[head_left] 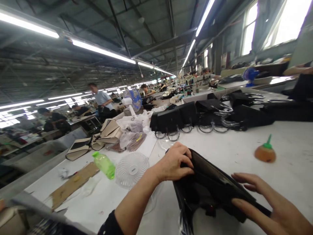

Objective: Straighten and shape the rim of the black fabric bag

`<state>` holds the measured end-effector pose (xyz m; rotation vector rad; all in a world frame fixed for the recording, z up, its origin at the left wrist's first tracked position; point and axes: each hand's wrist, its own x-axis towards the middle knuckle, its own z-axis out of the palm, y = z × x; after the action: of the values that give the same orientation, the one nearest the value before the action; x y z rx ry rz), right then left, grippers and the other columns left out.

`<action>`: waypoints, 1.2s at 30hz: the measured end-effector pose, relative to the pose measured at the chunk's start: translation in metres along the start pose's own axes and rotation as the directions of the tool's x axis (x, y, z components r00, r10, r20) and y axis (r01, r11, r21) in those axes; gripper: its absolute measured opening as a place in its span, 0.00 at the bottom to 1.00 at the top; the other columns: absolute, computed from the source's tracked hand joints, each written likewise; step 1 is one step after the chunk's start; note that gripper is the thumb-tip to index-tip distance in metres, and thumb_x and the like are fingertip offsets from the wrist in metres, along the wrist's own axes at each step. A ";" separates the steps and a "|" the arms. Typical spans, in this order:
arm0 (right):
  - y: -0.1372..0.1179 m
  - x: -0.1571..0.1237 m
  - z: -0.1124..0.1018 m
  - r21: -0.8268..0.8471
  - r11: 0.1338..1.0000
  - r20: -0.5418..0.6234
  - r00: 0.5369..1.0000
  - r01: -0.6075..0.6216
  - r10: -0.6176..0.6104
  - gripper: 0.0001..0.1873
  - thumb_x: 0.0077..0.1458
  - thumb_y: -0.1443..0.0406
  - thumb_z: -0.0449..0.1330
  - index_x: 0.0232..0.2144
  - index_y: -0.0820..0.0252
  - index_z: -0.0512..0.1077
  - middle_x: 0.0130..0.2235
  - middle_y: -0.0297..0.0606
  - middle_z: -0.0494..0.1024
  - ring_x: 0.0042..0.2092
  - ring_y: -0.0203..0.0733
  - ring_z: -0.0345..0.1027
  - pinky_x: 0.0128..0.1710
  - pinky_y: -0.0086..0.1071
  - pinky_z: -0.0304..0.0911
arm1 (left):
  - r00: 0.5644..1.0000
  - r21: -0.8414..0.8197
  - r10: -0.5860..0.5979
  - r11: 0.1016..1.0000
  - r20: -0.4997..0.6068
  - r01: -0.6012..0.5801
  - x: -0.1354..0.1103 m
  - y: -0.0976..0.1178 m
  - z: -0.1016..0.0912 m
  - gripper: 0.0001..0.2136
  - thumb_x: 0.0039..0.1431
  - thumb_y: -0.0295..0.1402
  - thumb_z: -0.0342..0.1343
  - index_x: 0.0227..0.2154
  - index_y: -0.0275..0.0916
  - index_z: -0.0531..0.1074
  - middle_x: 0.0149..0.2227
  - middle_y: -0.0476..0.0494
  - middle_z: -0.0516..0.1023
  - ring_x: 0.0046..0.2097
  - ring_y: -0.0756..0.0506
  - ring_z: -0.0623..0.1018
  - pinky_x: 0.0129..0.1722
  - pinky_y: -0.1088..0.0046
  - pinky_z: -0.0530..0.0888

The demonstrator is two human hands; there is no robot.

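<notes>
A black handbag (pixel 215 186) lies on the white worktable (pixel 288 143) just in front of me. My left hand (pixel 174 163) is closed on the bag's top edge at its far left corner, fingers curled over the rim. My right hand (pixel 266 202) rests on the bag's right side, fingers stretched out and slightly spread along the edge, thumb under it. Clear plastic wrap (pixel 183 223) hangs below the bag.
A small white fan (pixel 132 169) lies flat beside a green bottle (pixel 105 164) and cardboard (pixel 73 184) on the left. A brown glue pot with green nozzle (pixel 265 152) stands right. A row of black bags with ring handles (pixel 195 119) lines the back. Other people work at tables beyond.
</notes>
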<state>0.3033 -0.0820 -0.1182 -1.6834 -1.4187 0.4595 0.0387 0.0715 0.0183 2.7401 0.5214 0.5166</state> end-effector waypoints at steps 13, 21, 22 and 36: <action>-0.017 0.062 -0.027 0.263 0.950 0.105 0.984 -0.165 0.142 0.34 0.46 0.39 0.66 0.47 0.53 0.76 0.42 0.39 0.83 0.45 0.54 0.76 0.50 0.44 0.68 | 0.912 -0.021 -0.409 0.913 -0.030 0.408 0.056 -0.022 0.008 0.02 0.57 0.29 0.68 0.30 0.41 0.84 0.53 0.43 0.81 0.54 0.43 0.78 0.58 0.68 0.71; 0.013 0.097 -0.020 0.398 0.907 0.062 0.991 -0.136 0.121 0.29 0.50 0.43 0.67 0.44 0.59 0.77 0.35 0.40 0.82 0.37 0.47 0.74 0.37 0.36 0.68 | 0.851 0.058 -0.504 0.854 -0.145 0.516 0.073 -0.021 0.023 0.03 0.60 0.33 0.65 0.32 0.42 0.83 0.39 0.47 0.85 0.46 0.43 0.81 0.48 0.66 0.71; 0.014 0.099 -0.019 0.397 0.908 0.051 0.991 -0.132 0.122 0.29 0.49 0.44 0.68 0.43 0.59 0.77 0.34 0.39 0.81 0.36 0.46 0.73 0.36 0.35 0.68 | 0.849 0.071 -0.507 0.851 -0.151 0.521 0.074 -0.021 0.024 0.03 0.60 0.33 0.65 0.32 0.42 0.83 0.39 0.47 0.85 0.46 0.43 0.81 0.48 0.66 0.71; 0.006 0.116 -0.019 0.205 0.975 -0.085 0.991 -0.082 0.101 0.18 0.47 0.49 0.65 0.27 0.57 0.79 0.19 0.31 0.68 0.26 0.39 0.63 0.25 0.31 0.60 | 0.826 0.165 -0.522 0.814 -0.212 0.556 0.077 -0.018 0.028 0.06 0.61 0.36 0.64 0.31 0.41 0.82 0.39 0.44 0.85 0.45 0.41 0.82 0.48 0.63 0.71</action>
<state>0.3539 0.0190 -0.0847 -1.5894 -1.1884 0.5479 0.1114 0.1127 0.0095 2.5707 1.4252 0.5483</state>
